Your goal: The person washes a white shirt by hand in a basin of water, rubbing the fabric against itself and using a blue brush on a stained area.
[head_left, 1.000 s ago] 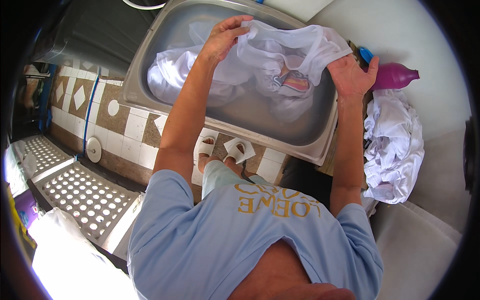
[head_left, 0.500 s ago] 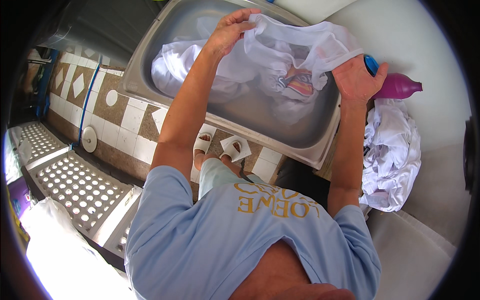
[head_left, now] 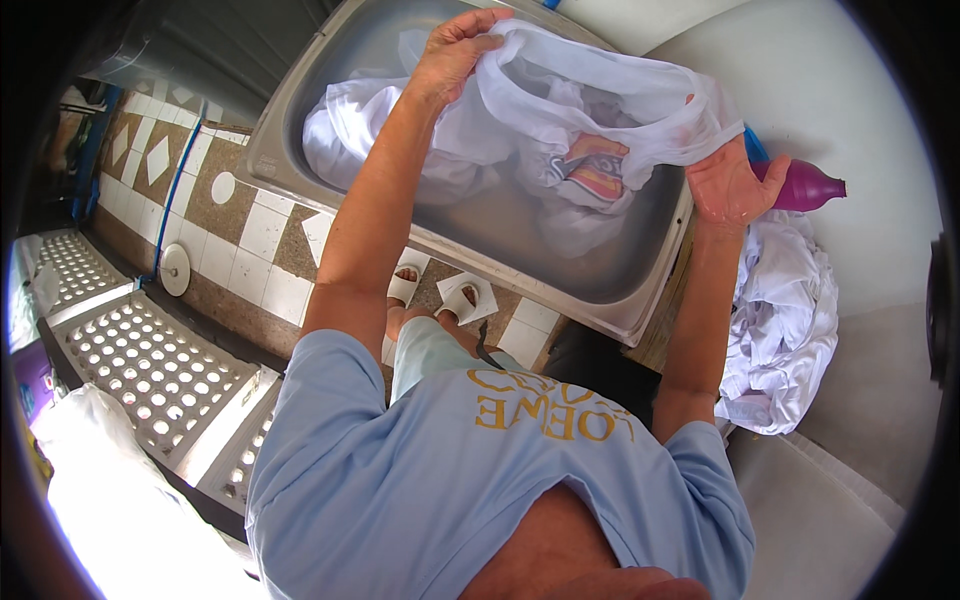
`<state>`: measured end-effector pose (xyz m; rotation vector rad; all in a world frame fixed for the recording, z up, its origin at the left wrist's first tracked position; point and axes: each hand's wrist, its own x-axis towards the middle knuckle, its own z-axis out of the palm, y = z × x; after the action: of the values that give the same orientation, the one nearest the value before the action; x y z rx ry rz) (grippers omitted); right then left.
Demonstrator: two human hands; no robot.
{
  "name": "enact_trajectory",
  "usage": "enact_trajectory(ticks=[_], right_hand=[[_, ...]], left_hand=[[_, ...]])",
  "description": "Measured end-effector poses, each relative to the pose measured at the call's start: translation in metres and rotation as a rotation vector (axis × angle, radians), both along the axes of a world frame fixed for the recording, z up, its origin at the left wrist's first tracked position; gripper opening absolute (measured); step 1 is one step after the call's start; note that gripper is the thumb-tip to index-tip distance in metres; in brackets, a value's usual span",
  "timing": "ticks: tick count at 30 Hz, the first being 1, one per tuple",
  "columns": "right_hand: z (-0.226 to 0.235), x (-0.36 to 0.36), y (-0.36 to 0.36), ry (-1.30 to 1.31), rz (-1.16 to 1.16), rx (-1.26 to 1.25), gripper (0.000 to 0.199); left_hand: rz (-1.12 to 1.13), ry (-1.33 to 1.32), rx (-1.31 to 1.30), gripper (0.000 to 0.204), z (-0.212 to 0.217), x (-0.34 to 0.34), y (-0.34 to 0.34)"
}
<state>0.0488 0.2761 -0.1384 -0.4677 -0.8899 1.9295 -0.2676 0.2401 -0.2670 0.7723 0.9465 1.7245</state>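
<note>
While both hands stretch white garment (head_left: 600, 100) over tub (head_left: 300, 110), left grip (head_left: 455, 50) clenched on it, right grip (head_left: 735, 185) partly hidden

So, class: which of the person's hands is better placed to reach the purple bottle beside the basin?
Right. The right hand holds the white garment's edge right beside the purple bottle; the left hand grips the garment across the metal basin.

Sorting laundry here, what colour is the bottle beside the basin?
The bottle is purple, seen in the head view, just past the right hand.
</note>
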Motion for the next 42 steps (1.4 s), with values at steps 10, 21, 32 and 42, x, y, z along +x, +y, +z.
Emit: enact_trajectory(ticks=[10,21,32,42], right_hand=[[0.043,0.022,-0.007,-0.042,-0.007,-0.057,0.095],[0.201,0.034,-0.029,-0.254,-0.226,0.036,0.066],[0.249,0.035,-0.034,-0.205,-0.168,0.108,0.064],[0.245,0.032,-0.040,-0.244,-0.229,0.075,0.066]], left_hand=[[0.143,0.858,0.014,0.017,0.028,0.002,-0.021],[0.147,0.883,0.316,0.006,0.255,-0.024,-0.018],[0.067,0.715,0.312,0.010,0.321,-0.002,-0.013],[0.006,0.751,0.176,0.014,0.330,0.020,-0.010]])
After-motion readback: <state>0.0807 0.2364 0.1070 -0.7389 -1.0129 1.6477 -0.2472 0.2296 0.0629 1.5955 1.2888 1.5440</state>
